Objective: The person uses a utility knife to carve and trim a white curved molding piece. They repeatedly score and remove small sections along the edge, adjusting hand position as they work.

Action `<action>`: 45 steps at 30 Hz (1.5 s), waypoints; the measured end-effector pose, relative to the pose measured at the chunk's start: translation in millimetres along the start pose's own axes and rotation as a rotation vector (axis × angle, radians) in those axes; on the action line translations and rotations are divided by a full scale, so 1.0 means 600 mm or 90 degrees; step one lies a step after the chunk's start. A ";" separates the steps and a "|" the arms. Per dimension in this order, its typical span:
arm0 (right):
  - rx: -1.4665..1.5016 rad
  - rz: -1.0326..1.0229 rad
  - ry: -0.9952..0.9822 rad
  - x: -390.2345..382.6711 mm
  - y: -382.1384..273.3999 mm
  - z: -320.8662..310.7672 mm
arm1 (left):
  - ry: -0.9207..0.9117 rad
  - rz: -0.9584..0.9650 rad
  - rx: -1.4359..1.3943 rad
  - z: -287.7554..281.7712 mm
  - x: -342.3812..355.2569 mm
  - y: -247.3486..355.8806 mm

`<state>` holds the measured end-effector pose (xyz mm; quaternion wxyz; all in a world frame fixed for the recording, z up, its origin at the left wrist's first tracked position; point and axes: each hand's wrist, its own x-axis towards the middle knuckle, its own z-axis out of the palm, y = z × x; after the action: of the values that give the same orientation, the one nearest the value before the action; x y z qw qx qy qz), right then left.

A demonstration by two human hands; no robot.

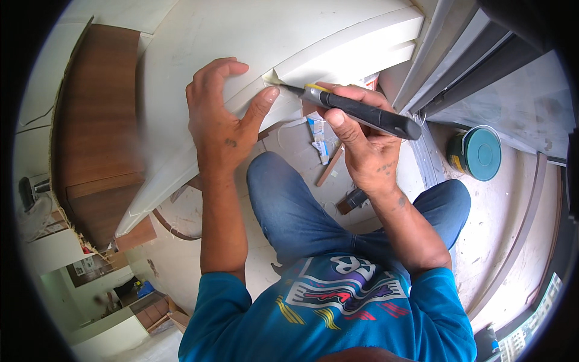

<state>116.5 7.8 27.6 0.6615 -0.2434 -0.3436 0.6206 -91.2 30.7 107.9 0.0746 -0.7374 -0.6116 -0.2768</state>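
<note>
My right hand [365, 136] is wrapped round a utility knife [368, 113] with a black and grey handle and a touch of yellow. Its thin dark blade points left to a pale, lifted sliver [273, 76] at the edge of a white panel [241, 36]. Beside that sliver, the thumb of my left hand [220, 114] rests close to the blade's tip. The left fingers are spread over the panel's edge and hold nothing. Whether the sliver is tape or edge strip I cannot tell.
Brown wood panelling [99, 102] stands at the left. On the floor beyond my knees lie a blue and white tube [318, 140], a thin wood strip [330, 164] and a dark tool [353, 201]. A green lidded bucket [482, 152] stands at the right, near a long curved-looking strip [512, 241].
</note>
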 end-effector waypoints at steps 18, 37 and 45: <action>-0.015 -0.023 -0.012 0.014 -0.002 0.001 | -0.009 -0.020 -0.007 0.001 0.001 0.006; -0.071 0.033 -0.045 0.028 -0.033 0.004 | -0.009 -0.005 -0.015 0.000 0.002 0.000; -0.050 -0.026 -0.070 0.036 -0.036 0.011 | -0.017 -0.020 -0.026 0.000 0.003 0.003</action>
<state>125.5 25.9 51.1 0.6443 -0.2278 -0.4081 0.6054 -89.5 31.6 109.0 0.0469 -0.7325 -0.6184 -0.2807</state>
